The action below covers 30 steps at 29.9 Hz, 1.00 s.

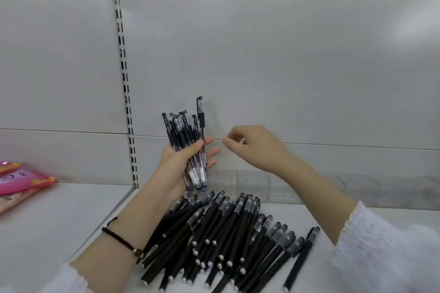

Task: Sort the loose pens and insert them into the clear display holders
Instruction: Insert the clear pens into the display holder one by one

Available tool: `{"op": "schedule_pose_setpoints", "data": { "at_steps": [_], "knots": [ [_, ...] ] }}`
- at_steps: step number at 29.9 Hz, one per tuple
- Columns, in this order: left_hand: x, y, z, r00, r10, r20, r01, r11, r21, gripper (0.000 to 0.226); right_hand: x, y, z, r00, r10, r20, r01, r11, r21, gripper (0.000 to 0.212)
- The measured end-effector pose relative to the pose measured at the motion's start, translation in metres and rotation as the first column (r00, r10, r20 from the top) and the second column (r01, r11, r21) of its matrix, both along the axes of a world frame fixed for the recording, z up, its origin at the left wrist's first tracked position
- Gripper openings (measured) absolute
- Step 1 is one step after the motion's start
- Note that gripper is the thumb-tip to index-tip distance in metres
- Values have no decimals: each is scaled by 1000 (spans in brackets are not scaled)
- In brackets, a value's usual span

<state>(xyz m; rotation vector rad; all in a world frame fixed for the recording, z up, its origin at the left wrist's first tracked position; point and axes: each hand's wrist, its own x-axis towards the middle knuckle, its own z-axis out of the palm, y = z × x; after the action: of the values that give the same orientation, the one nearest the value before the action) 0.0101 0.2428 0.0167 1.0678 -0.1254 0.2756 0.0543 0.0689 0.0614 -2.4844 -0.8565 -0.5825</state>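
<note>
Gripping: left hand point(181, 162) fingers wrap clear pens point(184, 132)
Right hand point(252, 147): fingers loosely curled, empty
Shelf point(285, 211): white, black pens point(221, 233) below fingers

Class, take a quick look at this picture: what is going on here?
A person is sorting pens at a white shelf. The left hand grips an upright bundle of clear-barrelled pens. The right hand hovers beside it, fingers loosely curled, holding nothing. A pile of black pens lies loose on the shelf. Behind it the clear holders appear to hold no pens yet.
</note>
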Motion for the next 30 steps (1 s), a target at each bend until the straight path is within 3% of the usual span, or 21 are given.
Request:
{"op": "schedule_pose_setpoints", "data": {
  "at_steps": [4,7,11,15,17,21,30],
  "knots": [
    [2,21,1,1000,3,28,-4,999,50,41,1,38,7,948,233,-219,-129,906,404,32],
    [2,32,-8,1000,-20,2,20,995,96,43,3,56,2,875,336,-348,-120,848,517,23],
    [5,32,-14,994,-90,-55,94,993,77,35,9,60,-4,839,383,-386,-105,811,576,11],
    [1,29,-16,997,-20,-71,18,1000,-17,32,20,45,7,847,425,-320,-35,644,764,15],
    [1,32,-16,996,68,-60,-69,997,-15,31,27,37,10,885,373,-277,-44,661,750,14],
    [-1,34,-14,992,104,-77,-110,991,-79,30,35,37,0,944,209,-255,-25,817,576,13],
    [-3,30,-18,991,97,-96,-109,985,-135,28,39,45,-15,950,206,-236,-93,904,417,12]
  ]
}}
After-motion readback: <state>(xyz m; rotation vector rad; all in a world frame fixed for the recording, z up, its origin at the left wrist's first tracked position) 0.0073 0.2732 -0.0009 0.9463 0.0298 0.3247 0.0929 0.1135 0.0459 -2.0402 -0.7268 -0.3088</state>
